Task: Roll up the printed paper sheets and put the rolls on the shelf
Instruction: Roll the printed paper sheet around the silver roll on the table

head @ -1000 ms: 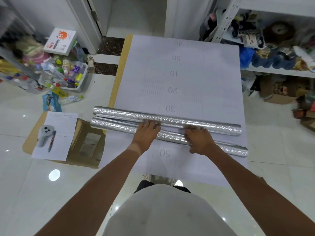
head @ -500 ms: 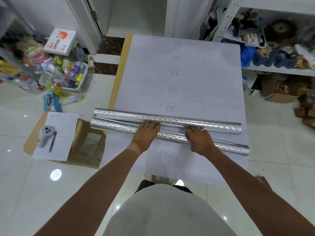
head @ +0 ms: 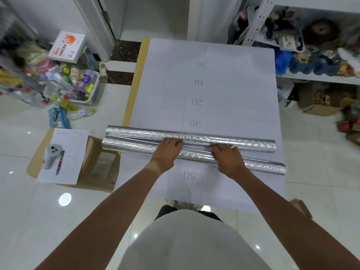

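A large white printed sheet [head: 214,84] with numbers on it lies flat over a wooden table [head: 134,90]. Two silver embossed rolls lie across the sheet. The far roll [head: 243,143] is level; the near roll [head: 126,146] slants, its right end closer to me. My left hand [head: 167,152] rests palm down on the near roll, fingertips reaching the gap between the rolls. My right hand [head: 228,158] lies on the same roll further right, fingers over its top. The white shelf [head: 319,78] stands at the right, crowded with items.
To the left on the floor a cardboard box [head: 97,168] carries a paper, a grey controller [head: 52,154] and a pen. A bin of bottles [head: 85,88] sits at the far left. More boxes [head: 319,106] lie under the shelf.
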